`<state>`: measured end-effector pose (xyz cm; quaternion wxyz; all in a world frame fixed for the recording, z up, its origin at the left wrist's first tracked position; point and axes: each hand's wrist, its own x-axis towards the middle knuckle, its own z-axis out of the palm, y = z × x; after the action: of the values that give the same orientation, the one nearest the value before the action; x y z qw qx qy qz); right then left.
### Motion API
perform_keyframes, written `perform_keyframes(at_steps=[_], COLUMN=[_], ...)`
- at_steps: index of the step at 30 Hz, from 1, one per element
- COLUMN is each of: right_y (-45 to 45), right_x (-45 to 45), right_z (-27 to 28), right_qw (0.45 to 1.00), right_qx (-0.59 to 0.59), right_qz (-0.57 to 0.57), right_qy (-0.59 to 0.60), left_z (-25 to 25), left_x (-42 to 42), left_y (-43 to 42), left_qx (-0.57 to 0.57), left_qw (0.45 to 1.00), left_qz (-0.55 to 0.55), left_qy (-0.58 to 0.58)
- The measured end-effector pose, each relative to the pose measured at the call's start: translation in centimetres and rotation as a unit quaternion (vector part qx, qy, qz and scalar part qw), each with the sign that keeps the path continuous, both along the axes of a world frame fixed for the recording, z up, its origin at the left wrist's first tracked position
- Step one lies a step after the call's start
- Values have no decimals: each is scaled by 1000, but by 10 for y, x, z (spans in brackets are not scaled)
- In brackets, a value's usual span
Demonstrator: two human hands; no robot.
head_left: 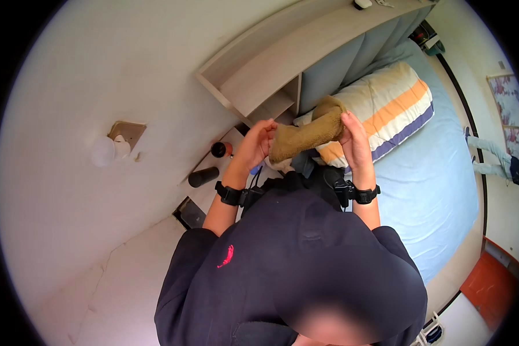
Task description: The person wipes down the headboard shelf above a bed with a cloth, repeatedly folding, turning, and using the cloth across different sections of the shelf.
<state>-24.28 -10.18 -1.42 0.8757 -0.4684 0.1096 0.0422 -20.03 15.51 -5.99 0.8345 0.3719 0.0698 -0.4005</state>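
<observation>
Dark shirt (259,277) fabric with a small red mark fills the bottom centre of the frame, nearest the camera, with a blurred patch at the bottom edge. Two bare arms reach up from its short sleeves, each wearing a black wristband (229,194) with a small dark box beside it.

Near the centre of the frame, a fuzzy brown cloth (308,138) is stretched between both hands, raised in front of the bed. The left hand (259,143) has its fingers bent and closed on the cloth's left end; the right hand (356,143) pinches the right end, thumb uppermost, with some fingers hidden behind it. The cloth's upper right part folds over in a bend.

Behind the cloth and to its right lies a bundle of striped bedding (386,104), cream, orange and purple, on the light blue sheet (432,196). A grey padded headboard (343,60) and a pale shelf (254,75) run along the top. Left of centre, a black cup (204,176) and a dark jar (218,150) sit on a worktop (232,138). At the right edge, another person's legs (490,155) show in light trousers.
</observation>
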Motion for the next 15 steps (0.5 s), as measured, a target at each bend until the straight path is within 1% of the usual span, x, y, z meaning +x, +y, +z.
perform_keyframes(at_steps=[1, 2, 4, 6, 8, 9, 11, 12, 14, 15], right_y=[0, 1, 3, 7, 2, -3, -15, -18, -22, -25], right_x=[-1, -1, -3, -5, -7, -7, -7, -9, -12, -13], right_z=[2, 3, 6, 13, 10, 8, 6, 9, 19, 20], right_qw=[999, 999, 989, 987, 961, 960, 894, 894, 829, 832], right_qx=[-43, -44, -142, -157, -275, -276, -448, -448, -559, -554], right_qz=[-3, -4, 50, 38, 38, 38, -24, -24, -15, -3], right_qy=[5, 6, -4, 4, 1, 2, 6, 6, 4, 27], left_z=[2, 3, 5, -10, -11, -12, 10, 12, 18, 21], left_x=[0, -2, -10, -10, -5, -6, -9, -11, -14, -15], left_y=[-3, -8, -21, -24, -19, -17, -16, -14, -12, -10], left_qx=[15, 14, 136, 154, 165, 164, 114, 113, 177, 177], left_qw=[998, 998, 989, 986, 973, 973, 982, 982, 958, 958], left_qz=[-36, -37, -55, -70, -127, -128, 12, 12, 35, 36], left_qy=[54, 54, 16, 10, -101, -101, -149, -149, -223, -224])
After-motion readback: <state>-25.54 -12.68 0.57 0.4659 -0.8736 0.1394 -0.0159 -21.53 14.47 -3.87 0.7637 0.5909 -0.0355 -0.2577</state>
